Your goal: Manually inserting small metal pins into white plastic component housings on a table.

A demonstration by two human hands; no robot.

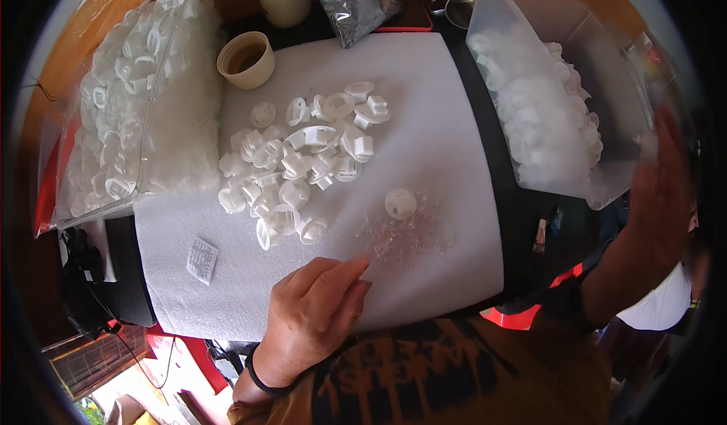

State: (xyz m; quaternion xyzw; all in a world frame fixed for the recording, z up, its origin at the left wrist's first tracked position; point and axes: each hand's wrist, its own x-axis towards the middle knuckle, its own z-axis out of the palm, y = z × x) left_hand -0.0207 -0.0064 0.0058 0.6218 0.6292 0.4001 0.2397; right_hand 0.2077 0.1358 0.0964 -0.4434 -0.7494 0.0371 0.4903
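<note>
My left hand (314, 304) is over the near part of a white foam sheet (447, 107). Its fingers are closed in a pinch; whatever lies between the tips is too small or hidden to make out. Just beyond the fingertips is a scatter of small clear plastic pins (416, 235), with a single white round cap-like part (400, 204) at its far edge. Farther off, a heap of white plastic parts (295, 167) with round flanges covers the middle of the sheet. At the far right, my right hand (665, 179) looks stretched out, dim and blurred, beside a translucent bin.
The translucent bin (606, 99) on the right holds more white parts. A larger clear bin (144, 114) on the left is piled high with them. A cream cup (247, 60), a silver bag (350, 4) and a metal mug (459, 7) stand behind. A printed paper slip (202, 260) lies left.
</note>
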